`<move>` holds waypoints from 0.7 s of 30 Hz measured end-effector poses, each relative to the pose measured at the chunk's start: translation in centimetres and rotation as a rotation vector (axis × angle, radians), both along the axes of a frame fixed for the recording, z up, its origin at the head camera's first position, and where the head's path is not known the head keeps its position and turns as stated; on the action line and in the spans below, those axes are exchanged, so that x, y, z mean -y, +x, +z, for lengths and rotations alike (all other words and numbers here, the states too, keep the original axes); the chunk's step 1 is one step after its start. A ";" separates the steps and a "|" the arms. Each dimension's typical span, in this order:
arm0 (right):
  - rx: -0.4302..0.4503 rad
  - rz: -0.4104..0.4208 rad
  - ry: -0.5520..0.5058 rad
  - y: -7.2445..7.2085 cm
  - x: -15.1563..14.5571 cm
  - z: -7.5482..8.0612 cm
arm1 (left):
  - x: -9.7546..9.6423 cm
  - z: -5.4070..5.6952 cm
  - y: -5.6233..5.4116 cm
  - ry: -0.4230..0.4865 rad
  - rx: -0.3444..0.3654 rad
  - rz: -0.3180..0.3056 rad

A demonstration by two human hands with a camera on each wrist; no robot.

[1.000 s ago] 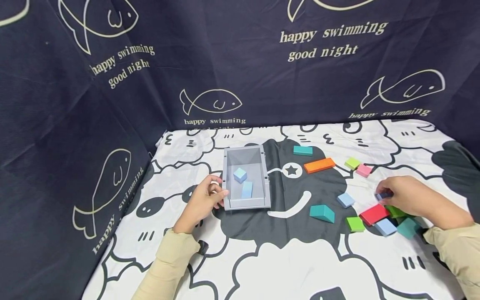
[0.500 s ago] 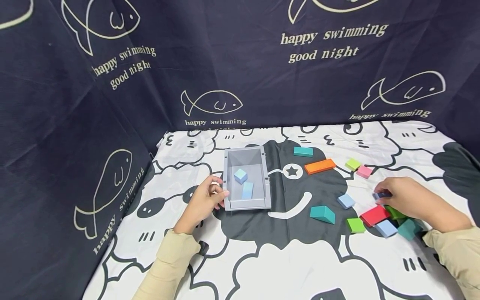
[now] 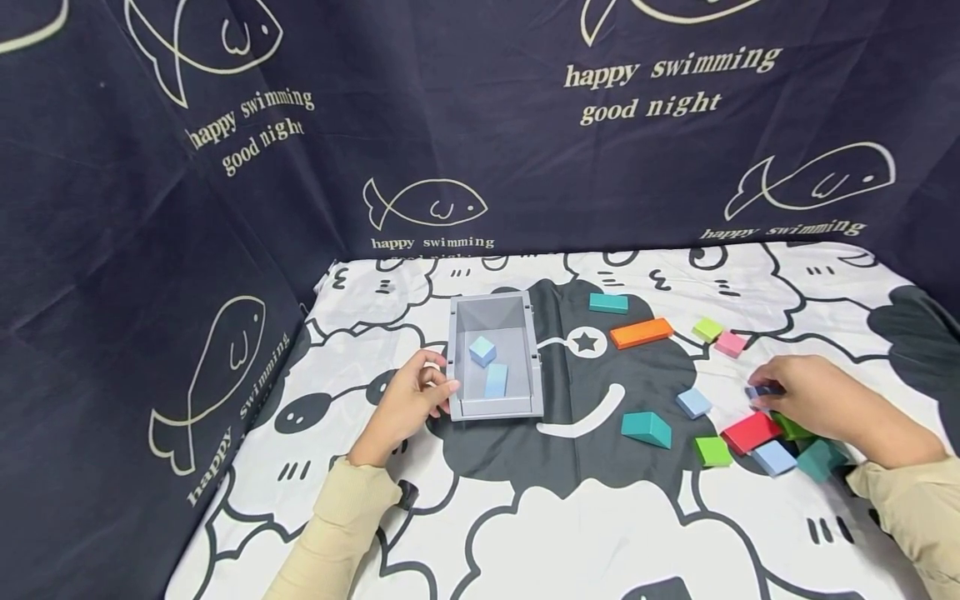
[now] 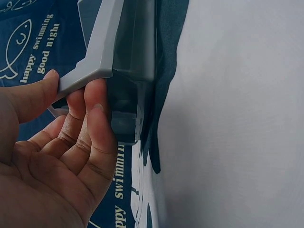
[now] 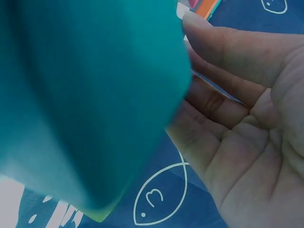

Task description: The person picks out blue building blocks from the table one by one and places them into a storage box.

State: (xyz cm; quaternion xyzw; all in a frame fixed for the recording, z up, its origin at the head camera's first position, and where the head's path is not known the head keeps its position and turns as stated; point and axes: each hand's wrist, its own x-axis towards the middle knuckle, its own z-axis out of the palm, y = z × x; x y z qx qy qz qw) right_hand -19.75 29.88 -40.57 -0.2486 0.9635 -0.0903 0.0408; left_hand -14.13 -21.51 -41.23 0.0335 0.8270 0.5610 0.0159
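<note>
A grey plastic box (image 3: 534,367) stands open-topped on the cloth, with a light blue cube (image 3: 482,351) and a light blue block (image 3: 495,381) inside. My left hand (image 3: 411,396) holds its near left rim, thumb above and fingers curled below, as the left wrist view shows. At the right, my right hand (image 3: 813,396) pinches a small blue block (image 3: 757,392), partly covered by the fingers. Just below that hand lie a red block (image 3: 750,433), a green block (image 3: 791,427), a blue block (image 3: 773,458) and a dark teal block (image 3: 820,460). Teal fills much of the right wrist view, hiding the fingertips.
Between box and right hand lie a teal wedge (image 3: 647,428), an orange bar (image 3: 642,333), a teal block (image 3: 608,302), a blue block (image 3: 693,403) and a green block (image 3: 712,452). Lime (image 3: 707,330) and pink (image 3: 730,343) blocks sit farther back. A dark curtain (image 3: 525,150) rises behind.
My right hand has shifted very slightly left with the small blue block, and a bit more of that block shows. The left hand and the box stay in place.
</note>
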 end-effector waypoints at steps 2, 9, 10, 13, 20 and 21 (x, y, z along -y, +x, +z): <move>-0.001 -0.001 -0.002 0.0 0.0 0.1 | 0.0 0.0 0.0 0.001 0.006 0.006; -0.044 -0.001 -0.016 0.2 0.2 0.4 | 0.0 0.0 0.0 0.001 -0.001 0.003; -0.054 0.001 -0.020 0.2 0.3 0.4 | 0.0 0.0 0.0 0.000 -0.003 0.003; -0.090 0.009 -0.036 0.4 0.5 0.7 | 0.0 0.0 0.0 -0.002 -0.004 0.005; -0.173 0.045 -0.045 0.4 0.8 1.2 | 0.0 0.0 0.0 -0.006 -0.011 0.001; -0.174 0.046 -0.044 0.4 0.8 1.3 | 0.0 0.0 0.1 -0.006 -0.013 0.000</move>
